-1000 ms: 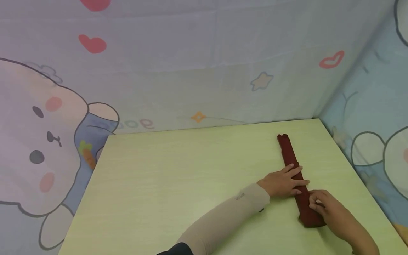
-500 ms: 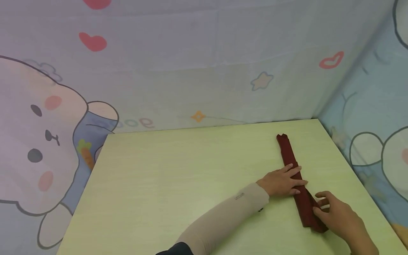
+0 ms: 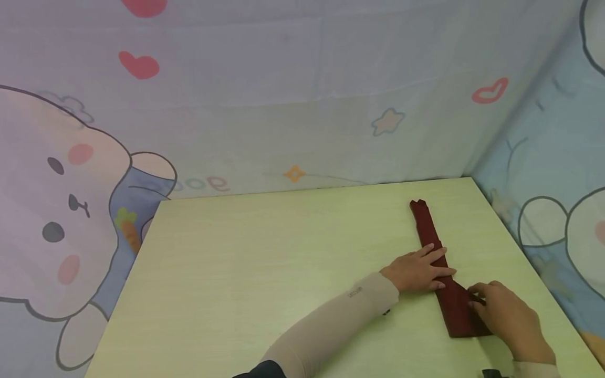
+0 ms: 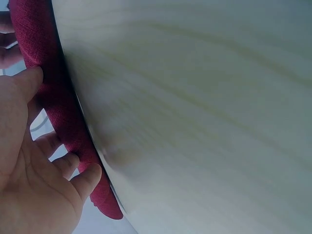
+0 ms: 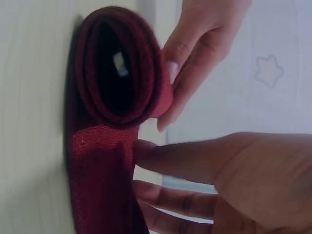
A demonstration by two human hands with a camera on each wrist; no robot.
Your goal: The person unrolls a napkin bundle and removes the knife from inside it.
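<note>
A long strip of dark red cloth (image 3: 460, 312) lies on the table's right side, narrow at the far end and wider near me. Across its middle rests my left hand (image 3: 416, 270), fingers spread. My right hand (image 3: 508, 315) curls its thumb and fingers at the wider near part and pinches a fold there. In the right wrist view, the cloth (image 5: 100, 170) forms a layered, hollow roll with a flat flap, which the right thumb (image 5: 161, 156) touches. The left wrist view has the left hand (image 4: 44, 180) against the roll (image 4: 63, 112).
The pale yellow table (image 3: 264, 252) has its back edge against a printed fabric backdrop (image 3: 264, 94). A second printed sheet (image 3: 567, 210) borders the table on the right. A small dark object (image 3: 491, 373) shows beside the right sleeve.
The right hand loosens from the cloth's side, then takes it again slightly farther right. The cloth's near end has opened out wider to the right. My left hand stays on the roll.
</note>
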